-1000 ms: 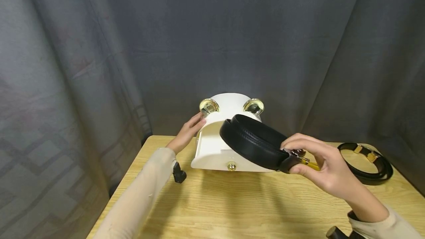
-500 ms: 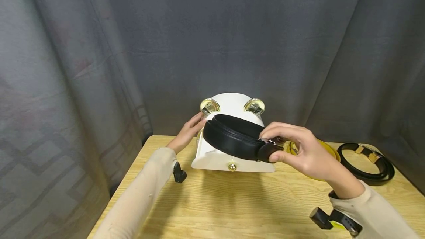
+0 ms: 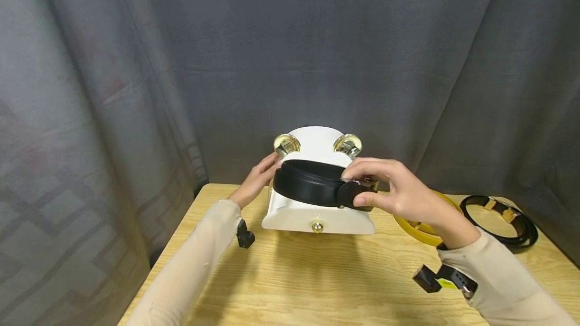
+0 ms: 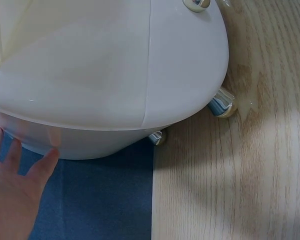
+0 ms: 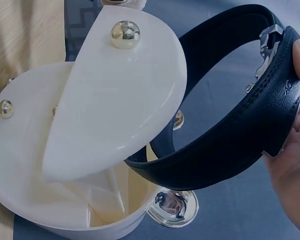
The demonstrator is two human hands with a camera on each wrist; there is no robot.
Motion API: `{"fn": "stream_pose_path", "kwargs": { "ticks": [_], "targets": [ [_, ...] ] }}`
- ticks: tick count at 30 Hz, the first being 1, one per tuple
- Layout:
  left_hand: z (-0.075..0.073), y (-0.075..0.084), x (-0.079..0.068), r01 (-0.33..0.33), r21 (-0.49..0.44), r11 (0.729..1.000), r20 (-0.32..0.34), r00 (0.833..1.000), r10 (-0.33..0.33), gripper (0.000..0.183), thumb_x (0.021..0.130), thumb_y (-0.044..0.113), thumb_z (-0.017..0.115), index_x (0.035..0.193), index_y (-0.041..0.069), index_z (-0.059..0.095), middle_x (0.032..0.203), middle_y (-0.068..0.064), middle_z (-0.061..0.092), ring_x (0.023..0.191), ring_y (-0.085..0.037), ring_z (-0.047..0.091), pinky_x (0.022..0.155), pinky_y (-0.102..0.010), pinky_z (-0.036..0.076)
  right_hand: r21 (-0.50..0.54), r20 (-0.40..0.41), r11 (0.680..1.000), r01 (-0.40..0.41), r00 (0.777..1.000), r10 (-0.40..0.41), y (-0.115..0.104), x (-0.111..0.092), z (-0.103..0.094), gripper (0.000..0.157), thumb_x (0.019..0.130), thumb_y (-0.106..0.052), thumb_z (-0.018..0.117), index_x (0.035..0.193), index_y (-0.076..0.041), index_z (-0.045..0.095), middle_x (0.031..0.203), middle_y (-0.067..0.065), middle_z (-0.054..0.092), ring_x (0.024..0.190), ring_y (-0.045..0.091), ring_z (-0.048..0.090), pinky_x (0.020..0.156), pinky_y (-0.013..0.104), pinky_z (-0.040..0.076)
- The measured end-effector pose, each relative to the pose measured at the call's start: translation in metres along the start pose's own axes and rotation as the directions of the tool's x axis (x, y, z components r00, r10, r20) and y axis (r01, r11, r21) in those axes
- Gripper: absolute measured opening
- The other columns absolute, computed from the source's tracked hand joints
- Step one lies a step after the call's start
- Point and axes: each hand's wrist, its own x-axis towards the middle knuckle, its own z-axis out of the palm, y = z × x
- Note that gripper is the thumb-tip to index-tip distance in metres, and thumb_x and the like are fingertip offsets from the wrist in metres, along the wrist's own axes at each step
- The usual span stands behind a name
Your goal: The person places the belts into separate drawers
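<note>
A coiled black belt [image 3: 308,185] with a silver buckle hangs over the open white round box [image 3: 317,215]. My right hand [image 3: 358,190] grips the coil at the buckle end, thumb under and fingers over. In the right wrist view the belt [image 5: 230,140] loops past the raised lid [image 5: 120,110], which has a gold knob [image 5: 125,34], with my right hand [image 5: 296,165] at the frame's right edge. My left hand [image 3: 260,175] rests with straight fingers against the box's left side. The left wrist view shows the left hand [image 4: 12,195] touching the white wall [image 4: 110,75].
The box stands on gold feet [image 4: 221,105] at the back of a wooden table [image 3: 317,275]. A yellow ring-shaped coil [image 3: 423,230] lies to the right of the box. A second black belt with gold fittings [image 3: 498,220] lies farther right. A grey curtain [image 3: 290,54] hangs behind.
My right hand has carried the coiled black belt left and back, from in front of the box's right side to over its opening. The yellow coil came into view. The left hand stayed.
</note>
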Motion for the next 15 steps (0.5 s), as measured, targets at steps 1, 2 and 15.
{"fn": "stream_pose_path", "kwargs": {
  "ticks": [1, 2, 15],
  "targets": [
    [0.0, 0.0, 0.0, -0.004, 0.0, 1.0, -0.002, 1.0, 0.004, 0.055, 0.106, 0.024, 0.047, 0.156, 0.007, 0.031, 0.161, -0.01, 0.025, 0.142, -0.031, 0.033, 0.111, -0.052, 0.033, 0.004, 0.006, 1.0, -0.002, 1.0, 0.001, 0.001, 0.001, 0.0, 0.033, 0.082, -0.001, 0.078, 0.112, -0.009, 0.069, 0.109, 0.001, 0.066, 0.097, 0.011, 0.058, 0.08, 0.021, 0.048],
    [0.0, 0.001, 0.001, -0.009, -0.004, 1.0, -0.001, 1.0, 0.009, 0.055, 0.106, 0.023, 0.047, 0.156, 0.006, 0.031, 0.161, -0.011, 0.025, 0.143, -0.031, 0.031, 0.112, -0.051, 0.032, 0.013, 0.013, 1.0, -0.005, 1.0, 0.004, 0.001, 0.002, -0.001, 0.033, 0.082, 0.0, 0.078, 0.112, -0.008, 0.069, 0.109, 0.002, 0.066, 0.099, 0.011, 0.058, 0.082, 0.021, 0.048],
    [-0.001, -0.001, 0.002, -0.017, -0.041, 0.999, 0.006, 1.0, 0.018, 0.054, 0.106, 0.017, 0.047, 0.155, 0.004, 0.03, 0.163, -0.011, 0.019, 0.147, -0.028, 0.021, 0.111, -0.05, 0.035, 0.039, 0.094, 0.998, -0.04, 0.995, 0.036, 0.001, 0.018, -0.005, 0.026, 0.086, -0.004, 0.076, 0.111, -0.002, 0.069, 0.11, -0.007, 0.065, 0.102, 0.012, 0.058, 0.089, 0.022, 0.047]
  ]
}}
